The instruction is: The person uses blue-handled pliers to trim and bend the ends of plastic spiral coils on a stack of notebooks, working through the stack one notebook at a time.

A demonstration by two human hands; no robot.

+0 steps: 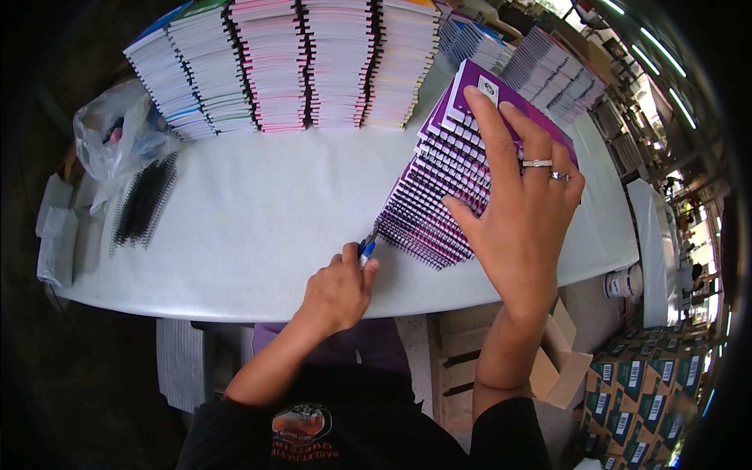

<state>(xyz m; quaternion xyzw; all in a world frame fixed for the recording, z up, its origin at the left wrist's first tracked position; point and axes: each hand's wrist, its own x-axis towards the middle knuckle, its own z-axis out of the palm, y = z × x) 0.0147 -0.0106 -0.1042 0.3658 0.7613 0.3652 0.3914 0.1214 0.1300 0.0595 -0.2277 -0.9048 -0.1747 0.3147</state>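
A tall stack of purple-covered spiral-bound notebooks (439, 196) stands at the right of the table, its black coil spines facing me. My right hand (523, 211) lies over the top of it with fingers spread on the upper cover and the thumb against the spines. Closed around small blue-handled pliers (366, 251), my left hand (335, 294) is at the stack's lower left. The pliers' dark tip meets the ends of the coils there; whether it grips a wire is too small to tell.
Tall stacks of bound books (305, 70) line the table's far side. Loose black coils (145, 200) lie at left beside a clear plastic bag (117, 141). More notebooks (552, 74) stand behind my right hand. An open cardboard box (565, 356) and stacked cartons (638, 392) are below right.
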